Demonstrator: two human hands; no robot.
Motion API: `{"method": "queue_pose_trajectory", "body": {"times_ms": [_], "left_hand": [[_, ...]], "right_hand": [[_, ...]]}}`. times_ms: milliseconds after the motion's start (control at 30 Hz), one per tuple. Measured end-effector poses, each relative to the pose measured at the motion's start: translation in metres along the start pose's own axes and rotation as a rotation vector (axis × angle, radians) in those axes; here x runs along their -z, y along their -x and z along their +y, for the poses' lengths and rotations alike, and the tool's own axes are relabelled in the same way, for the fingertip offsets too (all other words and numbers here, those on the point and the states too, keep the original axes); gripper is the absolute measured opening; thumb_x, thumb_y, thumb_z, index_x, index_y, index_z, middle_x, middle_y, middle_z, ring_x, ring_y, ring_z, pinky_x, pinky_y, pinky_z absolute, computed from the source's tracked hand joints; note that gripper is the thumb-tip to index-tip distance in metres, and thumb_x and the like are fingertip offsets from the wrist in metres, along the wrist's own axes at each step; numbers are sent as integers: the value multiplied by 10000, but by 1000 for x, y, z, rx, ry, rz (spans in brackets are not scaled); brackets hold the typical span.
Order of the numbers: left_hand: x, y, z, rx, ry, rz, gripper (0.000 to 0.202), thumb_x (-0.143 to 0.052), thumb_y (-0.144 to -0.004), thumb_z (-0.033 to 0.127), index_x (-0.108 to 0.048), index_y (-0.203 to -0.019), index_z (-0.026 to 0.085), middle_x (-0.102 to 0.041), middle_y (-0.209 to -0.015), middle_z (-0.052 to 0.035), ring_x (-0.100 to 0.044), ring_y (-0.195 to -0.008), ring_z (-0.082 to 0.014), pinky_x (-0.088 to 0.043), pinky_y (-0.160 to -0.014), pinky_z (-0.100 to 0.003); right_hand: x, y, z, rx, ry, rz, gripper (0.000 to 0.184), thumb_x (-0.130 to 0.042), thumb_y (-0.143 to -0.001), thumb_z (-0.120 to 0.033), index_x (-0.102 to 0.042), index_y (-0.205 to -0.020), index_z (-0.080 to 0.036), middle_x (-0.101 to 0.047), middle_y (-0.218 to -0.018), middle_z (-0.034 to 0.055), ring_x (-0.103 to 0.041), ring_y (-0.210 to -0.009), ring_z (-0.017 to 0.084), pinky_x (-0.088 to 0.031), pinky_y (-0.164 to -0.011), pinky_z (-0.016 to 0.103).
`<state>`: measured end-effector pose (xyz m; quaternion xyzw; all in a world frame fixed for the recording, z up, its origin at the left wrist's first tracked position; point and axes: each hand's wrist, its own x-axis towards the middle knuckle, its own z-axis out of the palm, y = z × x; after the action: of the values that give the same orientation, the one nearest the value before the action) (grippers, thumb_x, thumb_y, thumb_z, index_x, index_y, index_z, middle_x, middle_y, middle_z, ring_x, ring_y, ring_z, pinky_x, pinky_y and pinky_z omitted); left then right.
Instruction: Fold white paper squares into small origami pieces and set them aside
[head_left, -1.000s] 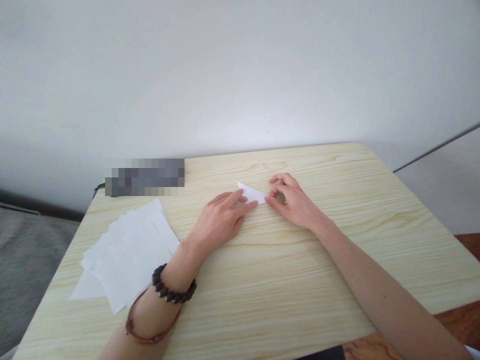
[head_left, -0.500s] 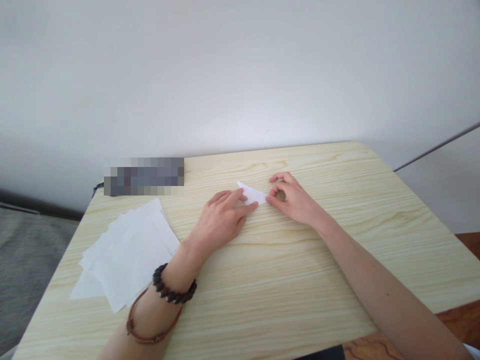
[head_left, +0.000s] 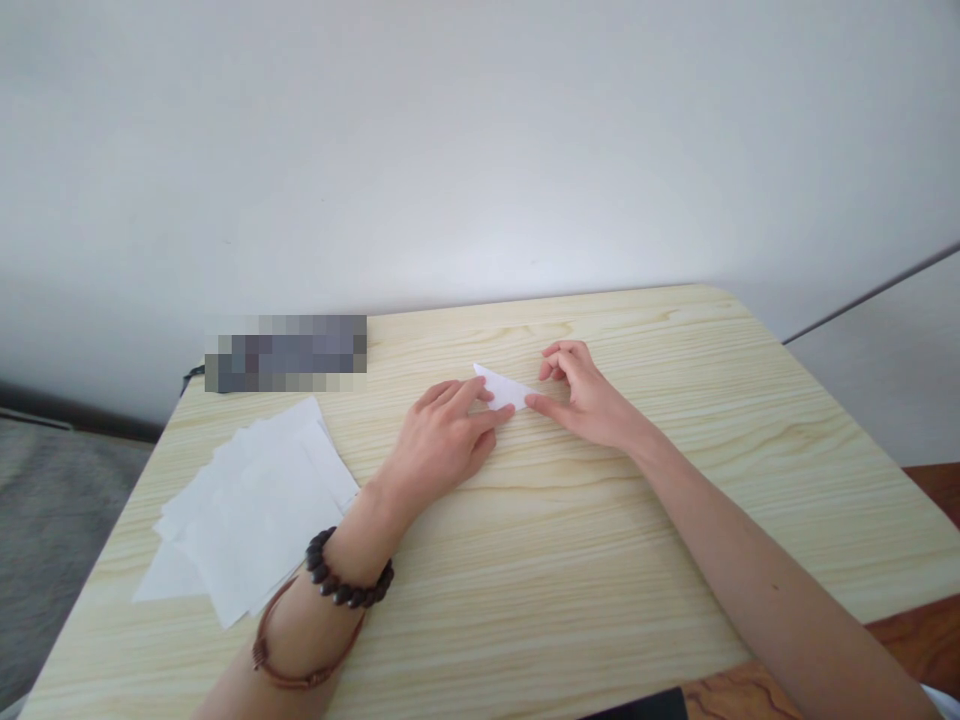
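Note:
A small piece of folded white paper, roughly triangular with a point at its upper left, lies on the wooden table. My left hand holds it down against the tabletop, two fingertips on its left and lower edges. At the paper's right tip, the thumb of my right hand presses down. The other fingers of that hand are curled above the table, apart from the thumb and off the paper, so the hand is open. Dark beads and a brown cord circle my left wrist.
Several loose white sheets overlap in a pile left of my left forearm. A blurred-out dark object lies at the table's back left, near the white wall. Part of a black object shows at the front edge of the table.
My right index finger has lifted away from the thumb, opening the pinch. The thumb has slid slightly left onto the paper's tip. My left hand stays in place.

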<state>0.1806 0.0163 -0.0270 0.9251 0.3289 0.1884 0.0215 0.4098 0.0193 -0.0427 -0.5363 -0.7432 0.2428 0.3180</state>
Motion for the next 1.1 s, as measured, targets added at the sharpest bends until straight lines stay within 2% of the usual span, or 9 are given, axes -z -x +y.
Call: {"method": "queue_pose_trajectory", "body": {"times_ms": [100,367,500,667,767,933,1033,1100], "left_hand": [[0,0,0,0,1,3,328,-513,-859,150,-701,-1106,257,-629,-1139,-99,-617,-1067,-254,-501,-933,-454],[-1,1,-2,1,21,20,329,-508,-860,151,-710,-1099,251,-635,-1127,-99,-623,-1059,-246,-505,-930,-444],[0,3,-2,24,71,43,280,-518,-875,193,-725,-1056,244,-632,-1122,-96,-620,-1072,-243,-523,-910,-411],[0,3,-3,38,122,50,239,-538,-888,238,-732,-1029,238,-625,-1120,-94,-626,-1057,-235,-539,-886,-380],[-1,3,-3,34,136,60,237,-539,-893,240,-733,-1030,245,-626,-1109,-92,-624,-1066,-233,-541,-889,-381],[0,3,-1,57,174,55,233,-542,-888,238,-738,-1013,234,-626,-1109,-96,-609,-1116,-242,-555,-878,-363],[1,4,-1,79,212,26,232,-540,-897,257,-730,-1027,230,-617,-1132,-102,-587,-1166,-252,-546,-907,-377],[0,4,-3,76,260,9,221,-540,-908,267,-724,-1020,219,-619,-1160,-98,-569,-1198,-255,-493,-996,-426]], "right_hand": [[-1,-1,-2,12,23,-33,225,-629,-795,-271,-447,-921,-228,-424,-1153,91,-465,-1121,241,-437,-946,432],[10,-5,0,-22,-54,-126,175,-555,-773,-160,-468,-908,-230,-453,-1089,60,-505,-963,192,-456,-898,392],[12,-4,4,-13,-101,-95,184,-520,-760,-133,-460,-898,-240,-482,-1079,44,-521,-943,181,-468,-866,380],[4,-1,-1,9,-43,-44,189,-609,-792,-279,-469,-909,-235,-491,-1049,56,-515,-981,211,-457,-897,405],[3,-1,-4,41,2,-51,177,-608,-784,-231,-487,-913,-232,-496,-1072,64,-507,-1026,224,-437,-940,423],[7,-2,-1,26,-32,-98,161,-569,-785,-179,-493,-917,-235,-492,-1082,56,-525,-960,194,-461,-908,397],[5,-1,2,64,-33,-59,153,-566,-792,-174,-506,-921,-230,-512,-1081,62,-533,-976,200,-466,-900,391],[2,0,3,87,-40,1,148,-542,-821,-170,-518,-956,-227,-540,-1084,67,-553,-946,193,-479,-874,381]]}}
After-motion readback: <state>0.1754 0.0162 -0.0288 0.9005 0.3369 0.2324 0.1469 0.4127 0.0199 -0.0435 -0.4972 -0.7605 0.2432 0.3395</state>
